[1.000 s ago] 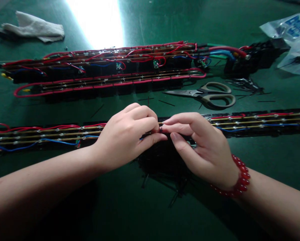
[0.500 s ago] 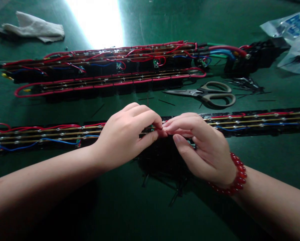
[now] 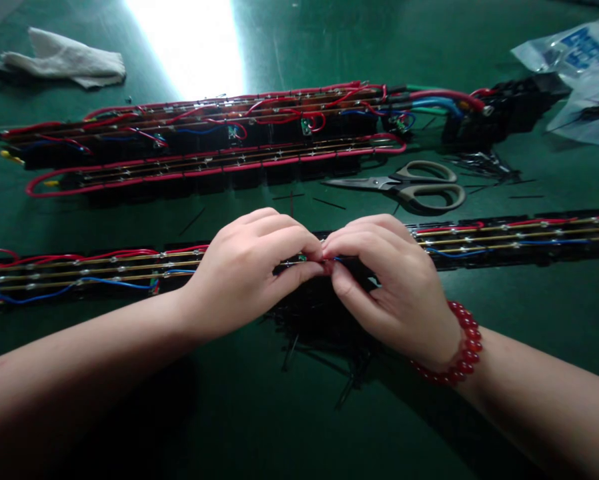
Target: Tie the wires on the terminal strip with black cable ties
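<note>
A long black strip assembly [image 3: 509,237] with brass-coloured rods and red and blue wires runs across the table under both hands. Over its middle, my left hand [image 3: 249,267] is closed in a pinch, thumb against fingertips. My right hand [image 3: 389,287], with a red bead bracelet [image 3: 467,347] at its wrist, pinches at the same spot, fingertips touching those of the left. A bit of red and blue shows between the fingertips, too small to name. Part of a small green board [image 3: 302,257] shows beside the left fingers. Below the hands lies a pile of thin black strips [image 3: 324,320].
Grey-handled scissors [image 3: 424,187] lie just beyond the hands. Farther back stands a second wired assembly [image 3: 219,160] with thick cables at its right end. A white cloth glove [image 3: 74,60] is at back left, a clear plastic bag [image 3: 589,87] at back right. Black offcuts [image 3: 489,165] lie near the scissors.
My right thumb has closed in against its fingers, and the right hand has come slightly left, tight against the left fingertips. The left hand keeps its pinch. The whole view has shifted slightly.
</note>
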Demonstrator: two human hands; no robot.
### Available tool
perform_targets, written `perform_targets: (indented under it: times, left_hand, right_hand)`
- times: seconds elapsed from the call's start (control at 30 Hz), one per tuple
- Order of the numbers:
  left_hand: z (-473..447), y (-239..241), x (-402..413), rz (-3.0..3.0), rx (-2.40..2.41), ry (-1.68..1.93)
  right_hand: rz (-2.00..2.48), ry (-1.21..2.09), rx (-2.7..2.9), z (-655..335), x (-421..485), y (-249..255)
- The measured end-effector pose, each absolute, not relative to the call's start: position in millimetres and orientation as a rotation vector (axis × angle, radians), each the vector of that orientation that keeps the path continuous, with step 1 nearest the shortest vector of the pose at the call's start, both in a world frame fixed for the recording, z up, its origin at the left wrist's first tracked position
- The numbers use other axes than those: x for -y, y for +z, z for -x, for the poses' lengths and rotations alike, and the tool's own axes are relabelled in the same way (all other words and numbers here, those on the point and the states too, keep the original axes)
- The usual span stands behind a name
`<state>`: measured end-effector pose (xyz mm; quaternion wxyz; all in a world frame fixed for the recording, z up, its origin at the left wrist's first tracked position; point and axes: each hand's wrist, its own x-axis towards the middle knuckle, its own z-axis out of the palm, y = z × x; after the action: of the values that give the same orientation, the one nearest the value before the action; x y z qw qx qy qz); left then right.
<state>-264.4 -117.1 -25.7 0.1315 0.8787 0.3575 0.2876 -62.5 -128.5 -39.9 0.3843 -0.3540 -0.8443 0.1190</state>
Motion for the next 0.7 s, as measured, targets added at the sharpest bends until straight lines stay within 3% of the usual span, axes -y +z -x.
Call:
perform_targets:
  times: [0.7]
  left_hand:
    - [268.9,-33.8,118.5,-2.75,-1.005,0.78]
  right_hand:
    - [0.897,0.273,2.177,62.6,127.3,-41.5]
